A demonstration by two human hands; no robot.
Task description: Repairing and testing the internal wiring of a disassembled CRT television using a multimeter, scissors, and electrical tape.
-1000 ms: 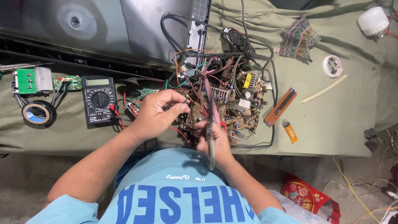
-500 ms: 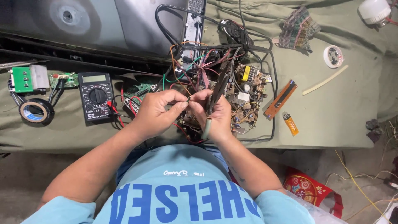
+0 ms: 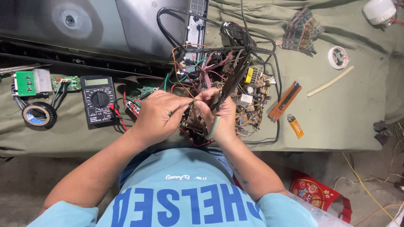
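Circuit board (image 3: 248, 98) with tangled coloured wires sits mid-bench, on the green cloth (image 3: 336, 122), right in front of the person. Both hands meet over its near-left edge. Left hand (image 3: 158, 115) is curled, fingertips pinched on a thin wire (image 3: 179, 110) at the board edge. Right hand (image 3: 219, 115) is closed around pliers (image 3: 229, 90) with grey-green grips; the dark jaws point up and away over the board, and thumb and forefinger also touch the wire end next to the left fingertips. Black cables (image 3: 181, 25) loop from the board up toward a dark flat panel (image 3: 105, 25) lying at the back left. Left of the hands: black multimeter (image 3: 99, 100) with red and black leads, then a small green board (image 3: 65, 83), a green block with a white part (image 3: 31, 82), and a roll of black tape (image 3: 39, 114). Right of the board: orange-black strip (image 3: 285, 101), orange lighter (image 3: 296, 126), pale stick (image 3: 330, 81), white tape roll (image 3: 338, 57), patterned cloth scrap (image 3: 302, 31), white bulb (image 3: 379, 11) at the far corner. Red bag (image 3: 315, 193) on the floor, lower right.
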